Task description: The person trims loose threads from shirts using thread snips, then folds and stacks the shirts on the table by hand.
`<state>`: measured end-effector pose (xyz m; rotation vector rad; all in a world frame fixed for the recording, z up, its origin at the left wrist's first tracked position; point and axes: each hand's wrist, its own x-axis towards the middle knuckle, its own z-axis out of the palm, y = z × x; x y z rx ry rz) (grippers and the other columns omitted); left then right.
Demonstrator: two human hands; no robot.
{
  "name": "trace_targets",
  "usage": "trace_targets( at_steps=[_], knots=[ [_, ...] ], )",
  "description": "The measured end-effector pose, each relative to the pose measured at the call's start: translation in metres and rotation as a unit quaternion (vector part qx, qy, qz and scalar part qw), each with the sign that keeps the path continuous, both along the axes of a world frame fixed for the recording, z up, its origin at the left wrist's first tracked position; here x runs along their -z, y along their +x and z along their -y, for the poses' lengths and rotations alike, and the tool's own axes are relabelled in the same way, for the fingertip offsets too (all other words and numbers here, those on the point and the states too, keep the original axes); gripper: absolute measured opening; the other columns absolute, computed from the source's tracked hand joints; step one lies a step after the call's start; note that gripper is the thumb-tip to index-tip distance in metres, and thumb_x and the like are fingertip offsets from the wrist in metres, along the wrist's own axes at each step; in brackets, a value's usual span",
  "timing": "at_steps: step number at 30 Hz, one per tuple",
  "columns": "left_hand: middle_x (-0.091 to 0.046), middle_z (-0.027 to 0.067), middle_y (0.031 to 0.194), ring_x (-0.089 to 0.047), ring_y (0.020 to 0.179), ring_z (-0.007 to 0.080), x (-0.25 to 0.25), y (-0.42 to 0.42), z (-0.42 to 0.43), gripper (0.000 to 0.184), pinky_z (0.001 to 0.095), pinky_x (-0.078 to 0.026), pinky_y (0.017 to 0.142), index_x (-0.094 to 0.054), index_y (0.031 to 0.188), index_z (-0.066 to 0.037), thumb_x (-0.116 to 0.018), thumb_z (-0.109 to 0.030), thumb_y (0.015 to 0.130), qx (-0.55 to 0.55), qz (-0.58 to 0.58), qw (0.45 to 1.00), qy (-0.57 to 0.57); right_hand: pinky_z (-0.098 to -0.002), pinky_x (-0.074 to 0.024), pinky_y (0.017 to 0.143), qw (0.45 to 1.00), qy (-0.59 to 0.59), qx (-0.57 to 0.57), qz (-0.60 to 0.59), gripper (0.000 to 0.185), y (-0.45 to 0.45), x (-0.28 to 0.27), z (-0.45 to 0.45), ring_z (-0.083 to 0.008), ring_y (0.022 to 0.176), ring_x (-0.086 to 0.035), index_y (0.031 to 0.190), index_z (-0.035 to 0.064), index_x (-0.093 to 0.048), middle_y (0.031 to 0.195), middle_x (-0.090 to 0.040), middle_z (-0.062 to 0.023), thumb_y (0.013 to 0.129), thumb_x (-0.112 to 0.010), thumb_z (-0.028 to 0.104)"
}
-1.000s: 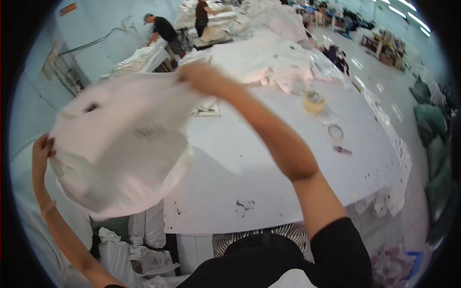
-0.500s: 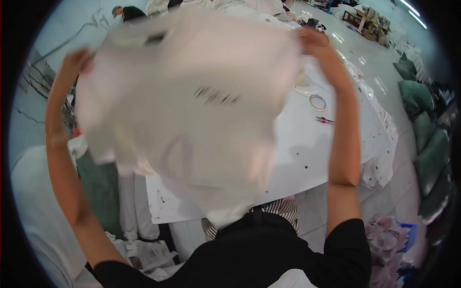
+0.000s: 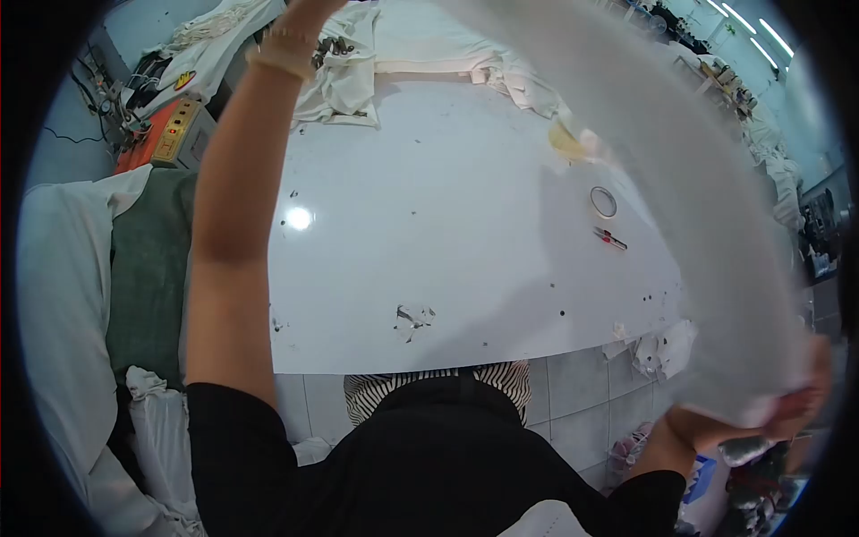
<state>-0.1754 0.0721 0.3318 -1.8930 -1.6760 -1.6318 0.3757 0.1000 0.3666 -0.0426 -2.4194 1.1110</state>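
A white garment (image 3: pixel 698 152), blurred by motion, sweeps in a long band from the top edge down the right side. Its lower end is in my right hand (image 3: pixel 803 398), whose fingers are closed on the cloth at the far right. My left arm is raised, and only the base of my left hand (image 3: pixel 318 11) shows at the top edge. Those fingers are out of the frame, so what they hold is hidden. Below the garment, a roll of tape (image 3: pixel 603 201) and red-handled thread snips (image 3: pixel 610 238) lie on the white table (image 3: pixel 429 259).
White cloths (image 3: pixel 420 45) lie along the table's far side. At the left stand an orange and beige machine box (image 3: pixel 174 134) and a green sack (image 3: pixel 148 277). Torn scraps (image 3: pixel 414 318) lie near the front edge. Bagged goods (image 3: pixel 631 447) sit on the floor at right.
The garment was spread between both raised hands in front of me. Now it has swung right, with my right hand lowered to the far right and my left hand moved up toward the top edge.
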Motion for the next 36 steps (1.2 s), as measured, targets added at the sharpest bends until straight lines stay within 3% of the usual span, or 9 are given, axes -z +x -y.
trace_targets(
  at_steps=[5,8,13,16,18,22,28,30,36],
  knots=[
    [-0.07,0.0064,0.1,-0.064,0.089,0.0126,0.134,-0.078,0.04,0.024,0.0247,-0.049,0.081,-0.067,0.108,0.0,-0.057,-0.015,0.093,-0.078,0.09,0.991,-0.057,-0.0475,-0.0404,0.053,0.97,-0.063,-0.176,0.154,0.014,-0.146,0.117,0.074,-0.0402,0.061,-0.056,0.099,0.0081,-0.045,0.059,-0.051,-0.0189,0.094,-0.054,0.019],
    [-0.066,0.0079,0.114,-0.061,0.104,0.0158,0.216,-0.131,0.107,0.032,0.0272,-0.046,0.091,-0.063,0.119,-0.002,-0.057,-0.002,0.087,-0.203,0.148,0.952,-0.177,-0.0379,-0.0482,0.075,0.937,-0.164,-0.264,0.161,0.032,-0.198,0.193,0.106,-0.0307,0.086,-0.063,0.119,0.006,-0.048,0.095,-0.066,-0.0136,0.093,-0.058,0.019],
    [-0.058,0.0179,0.125,-0.055,0.113,0.0262,0.312,-0.114,0.249,0.046,0.033,-0.041,0.096,-0.053,0.128,0.0,-0.064,-0.01,0.084,-0.35,0.124,0.883,-0.286,-0.0355,-0.048,0.089,0.979,-0.152,-0.057,0.124,0.041,-0.167,0.293,0.06,-0.0249,0.101,-0.061,0.124,0.0062,-0.057,0.114,-0.064,-0.0112,0.087,-0.066,0.022],
    [-0.059,0.0199,0.12,-0.056,0.108,0.0269,0.359,-0.017,0.31,0.056,0.0346,-0.045,0.088,-0.049,0.131,0.0,-0.071,-0.018,0.082,-0.397,0.133,0.841,-0.344,-0.0346,-0.0485,0.084,0.943,-0.064,0.288,0.151,0.028,-0.087,0.352,-0.033,-0.0209,0.097,-0.061,0.113,0.0041,-0.062,0.112,-0.064,-0.0088,0.089,-0.063,0.017],
    [-0.059,0.0203,0.116,-0.057,0.104,0.0227,0.363,0.068,0.332,0.064,0.0351,-0.048,0.081,-0.045,0.134,0.0,-0.074,-0.022,0.081,-0.461,0.172,0.791,-0.363,-0.0371,-0.045,0.091,0.881,0.03,0.434,0.187,0.023,-0.03,0.377,-0.079,-0.026,0.1,-0.059,0.108,0.0019,-0.062,0.11,-0.063,-0.0127,0.087,-0.061,0.011],
    [-0.058,0.0178,0.116,-0.058,0.094,0.0149,0.347,0.165,0.334,0.069,0.0322,-0.049,0.074,-0.04,0.138,-0.003,-0.074,-0.018,0.08,-0.505,0.305,0.716,-0.372,-0.0297,-0.0482,0.076,0.818,-0.166,0.498,0.234,0.024,0.002,0.375,-0.1,-0.0176,0.081,-0.059,0.106,-0.0032,-0.061,0.085,-0.063,-0.0101,0.09,-0.058,0.015],
    [-0.063,0.0073,0.111,-0.062,0.083,0.0122,0.327,0.21,0.336,0.045,0.0232,-0.049,0.068,-0.054,0.127,-0.002,-0.063,-0.001,0.083,-0.322,0.386,0.823,-0.264,-0.025,-0.0325,0.057,0.831,-0.185,0.417,0.319,0.025,-0.032,0.365,-0.093,-0.0085,0.064,-0.038,0.082,-0.0042,-0.058,0.068,-0.046,0.0017,0.087,-0.065,0.019],
    [-0.065,0.0051,0.104,-0.061,0.08,0.0083,0.312,0.21,0.354,0.036,0.0212,-0.049,0.067,-0.06,0.12,-0.001,-0.061,0.001,0.084,-0.29,0.505,0.758,-0.295,-0.027,-0.0273,0.055,0.868,-0.212,0.382,0.233,0.03,-0.024,0.359,-0.087,-0.0092,0.064,-0.031,0.072,-0.0023,-0.052,0.066,-0.038,0.0036,0.084,-0.068,0.02],
    [-0.066,0.0035,0.094,-0.06,0.075,0.0059,0.301,0.217,0.381,0.026,0.0194,-0.05,0.069,-0.066,0.11,0.001,-0.062,-0.002,0.085,-0.115,0.62,0.638,-0.442,-0.0292,-0.0249,0.052,0.848,-0.043,0.357,0.389,0.042,0.022,0.368,-0.094,-0.0093,0.064,-0.028,0.066,0.0014,-0.037,0.064,-0.032,0.0038,0.083,-0.07,0.022]
  ],
)
